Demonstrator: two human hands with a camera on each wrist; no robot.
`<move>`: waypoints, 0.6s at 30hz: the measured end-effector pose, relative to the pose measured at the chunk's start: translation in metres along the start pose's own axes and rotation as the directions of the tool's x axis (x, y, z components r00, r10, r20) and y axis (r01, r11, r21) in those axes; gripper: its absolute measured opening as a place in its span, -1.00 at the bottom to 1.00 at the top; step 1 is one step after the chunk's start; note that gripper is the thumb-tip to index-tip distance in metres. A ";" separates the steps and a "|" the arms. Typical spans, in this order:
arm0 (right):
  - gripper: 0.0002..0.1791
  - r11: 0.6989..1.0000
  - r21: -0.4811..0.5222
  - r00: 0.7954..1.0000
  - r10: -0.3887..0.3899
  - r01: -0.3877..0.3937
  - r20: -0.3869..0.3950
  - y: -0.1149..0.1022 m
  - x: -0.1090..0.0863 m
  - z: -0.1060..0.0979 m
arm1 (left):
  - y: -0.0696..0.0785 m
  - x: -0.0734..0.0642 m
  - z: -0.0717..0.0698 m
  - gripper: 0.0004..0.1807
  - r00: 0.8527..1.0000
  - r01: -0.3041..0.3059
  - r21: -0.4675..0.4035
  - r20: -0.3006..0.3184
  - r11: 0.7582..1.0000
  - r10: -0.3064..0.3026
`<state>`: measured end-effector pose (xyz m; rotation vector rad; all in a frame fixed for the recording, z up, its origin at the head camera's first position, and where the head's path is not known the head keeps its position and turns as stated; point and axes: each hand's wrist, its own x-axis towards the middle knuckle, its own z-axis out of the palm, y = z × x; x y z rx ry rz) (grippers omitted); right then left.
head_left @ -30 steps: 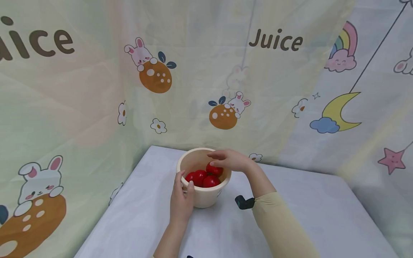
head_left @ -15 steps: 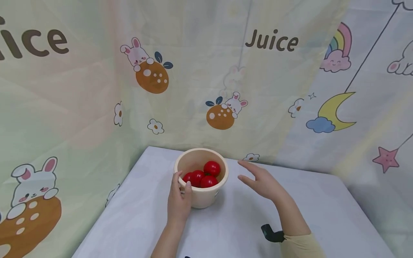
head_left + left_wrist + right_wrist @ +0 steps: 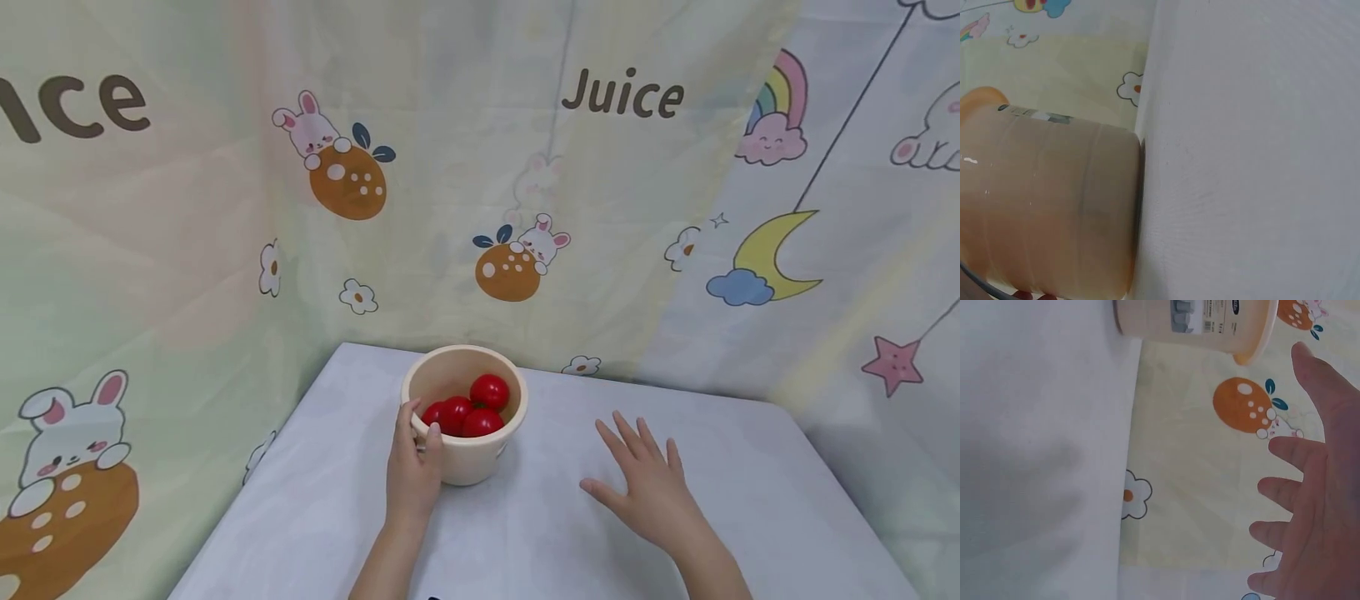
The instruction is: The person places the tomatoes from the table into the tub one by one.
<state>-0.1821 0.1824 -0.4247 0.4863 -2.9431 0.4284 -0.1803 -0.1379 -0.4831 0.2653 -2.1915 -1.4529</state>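
Observation:
A cream plastic bucket (image 3: 467,463) stands upright on the white-covered table, with several glossy red tomatoes (image 3: 490,392) lying inside it. My left hand (image 3: 414,479) grips the bucket's near left rim, its thumb and fingers at the edge. In the left wrist view the bucket wall (image 3: 1054,200) fills the left side, and only fingertips (image 3: 1047,297) show at the bottom. To the right of the bucket, my right hand (image 3: 654,492) hovers over the table with fingers spread, holding nothing. The right wrist view shows a printed label (image 3: 1216,315) on the bucket.
The table (image 3: 570,533) ends at a printed cloth backdrop (image 3: 450,275) close behind the bucket. More of this cloth hangs along the left and right sides. A thin dark handle (image 3: 985,284) curves near the bucket in the left wrist view.
My right hand has drawn back from the bucket's mouth, moving right and toward me, and its fingers have spread. The left hand keeps its hold on the rim. The head view has shifted slightly.

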 end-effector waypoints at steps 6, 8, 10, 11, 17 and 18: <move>-0.02 0.998 0.004 0.998 0.058 -0.058 -0.008 0.001 -0.020 0.007 | 0.000 0.000 -0.003 -0.40 1.000 -0.001 -0.006 0.000 1.000 0.001; -0.02 0.998 -0.001 0.998 0.062 -0.062 -0.015 0.002 -0.024 0.009 | -0.001 0.001 -0.003 -0.39 1.000 -0.003 -0.012 0.004 1.000 0.003; -0.02 0.998 -0.004 0.998 0.060 -0.060 -0.025 0.003 -0.027 0.011 | -0.002 0.000 -0.002 -0.38 1.000 -0.013 -0.016 0.002 1.000 0.013; -0.03 0.998 0.001 0.998 0.059 -0.059 -0.028 0.004 -0.028 0.013 | -0.002 0.001 -0.002 -0.37 1.000 -0.022 -0.017 -0.001 1.000 0.022; -0.05 0.998 0.017 0.997 0.069 -0.068 -0.028 0.006 -0.033 0.019 | -0.003 0.001 -0.003 -0.32 0.998 -0.056 0.033 -0.016 0.998 0.056; -0.05 0.997 0.016 0.997 0.073 -0.073 -0.024 0.006 -0.033 0.019 | -0.003 0.001 -0.004 -0.31 0.998 -0.058 0.052 -0.020 0.997 0.059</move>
